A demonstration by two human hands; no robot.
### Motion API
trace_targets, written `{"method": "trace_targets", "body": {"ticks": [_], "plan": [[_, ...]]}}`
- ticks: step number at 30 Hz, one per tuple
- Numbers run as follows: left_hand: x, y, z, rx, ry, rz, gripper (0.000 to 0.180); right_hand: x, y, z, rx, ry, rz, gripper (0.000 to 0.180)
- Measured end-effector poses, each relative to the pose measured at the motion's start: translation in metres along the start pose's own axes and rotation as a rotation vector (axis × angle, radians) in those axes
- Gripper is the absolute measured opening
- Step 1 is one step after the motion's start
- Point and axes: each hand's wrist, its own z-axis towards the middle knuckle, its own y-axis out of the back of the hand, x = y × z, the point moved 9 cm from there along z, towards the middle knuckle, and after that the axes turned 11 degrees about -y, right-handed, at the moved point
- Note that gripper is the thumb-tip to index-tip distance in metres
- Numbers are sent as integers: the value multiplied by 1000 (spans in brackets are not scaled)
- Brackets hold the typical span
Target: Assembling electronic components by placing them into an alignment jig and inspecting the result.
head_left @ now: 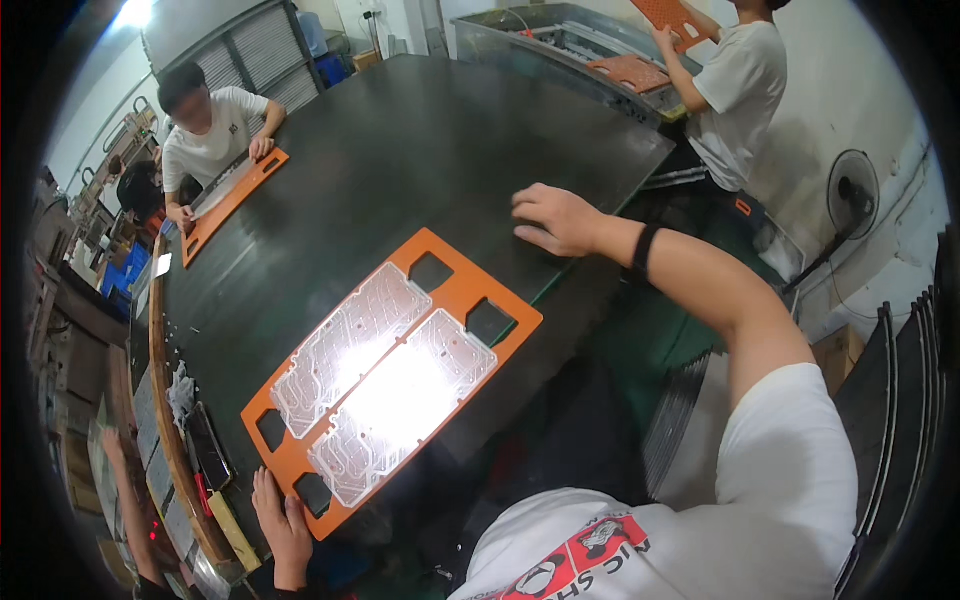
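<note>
An orange flat board (pixel 522 318) lies slantwise on the dark table, with several squarish cutouts near its two ends. Set side by side in its middle are two shiny, silvery plates, the left plate (pixel 335 350) and the right plate (pixel 455 370), both covered in winding channel lines; glare whitens part of them. My left hand (pixel 283 525) is at the board's near left corner, fingers stretched along the edge and thumb apart. My right hand (pixel 558 220), a dark band on its wrist, hovers past the board's far right end, fingers loosely bent and nothing in them.
Across the dark table (pixel 420 140), a person at the far left holds another orange board (pixel 240 205). At the far right, another person lifts an orange panel beside a large tub (pixel 560 50). A wooden rail (pixel 160 350), tray and tools line the left edge. A fan (pixel 853 195) stands right.
</note>
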Motion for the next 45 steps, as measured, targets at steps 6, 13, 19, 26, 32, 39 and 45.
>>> {"method": "trace_targets", "body": {"ticks": [6, 13, 19, 26, 32, 39, 45], "plan": [[-12, -19, -67, 1, 24, 416, 54, -87, -56, 50, 276, -493, -172, 74], [-22, -36, -166, 40, 105, 323, 71, 71, -46, -87, 397, 219, -62, 68], [-17, 21, -69, -81, 40, 366, 83, 71, -38, -148, 261, 411, 79, 39], [-13, 10, 15, 336, -107, 268, 110, 61, 6, -14, 1, 106, 96, 45], [-21, 12, 28, 469, -116, 293, 119, 68, -69, 33, 412, 22, -12, 46], [-21, -1, 26, 417, -209, 323, 103, 67, -61, 12, 452, 52, 46, 54], [-35, -15, -19, 249, -270, 337, 64, 87, -39, -64, 457, 233, -20, 69]]}}
